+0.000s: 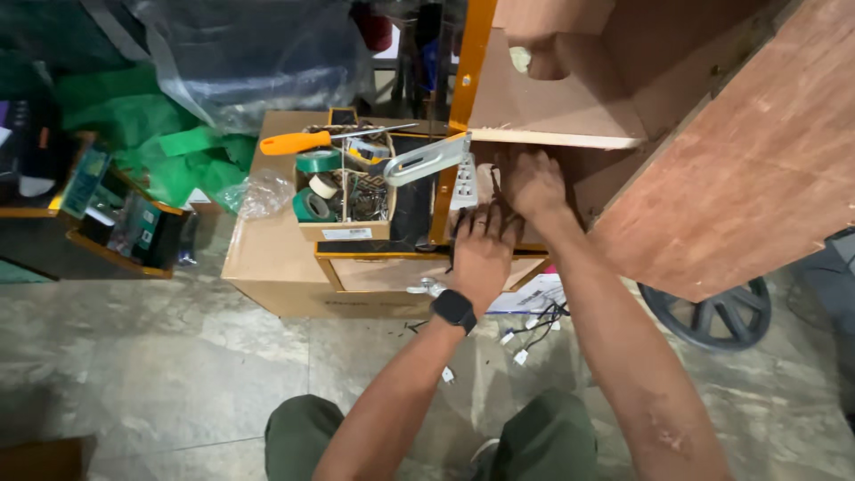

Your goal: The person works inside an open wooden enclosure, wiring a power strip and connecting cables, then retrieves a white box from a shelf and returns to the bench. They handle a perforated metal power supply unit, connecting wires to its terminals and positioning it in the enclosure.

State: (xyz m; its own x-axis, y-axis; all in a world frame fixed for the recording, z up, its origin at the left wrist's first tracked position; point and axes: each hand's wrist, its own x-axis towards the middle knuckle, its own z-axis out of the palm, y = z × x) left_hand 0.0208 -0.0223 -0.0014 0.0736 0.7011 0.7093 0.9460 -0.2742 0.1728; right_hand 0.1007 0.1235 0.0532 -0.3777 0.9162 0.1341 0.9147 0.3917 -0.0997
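both hands, left hand (484,245) and right hand (533,183), pinching dark wires (495,207) (grip partly hidden) beside white power strip (464,181), under wooden panel (543,107).

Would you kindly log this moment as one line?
left hand: on dark wires | right hand: on wires | white power strip beside

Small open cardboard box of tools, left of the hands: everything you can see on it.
The small open brown cardboard box sits upright on a larger cardboard carton, left of the left hand. It holds green tape rolls, a white roll and tangled wires. An orange-handled screwdriver lies across its rim. A white label is on its front. Neither hand touches it.
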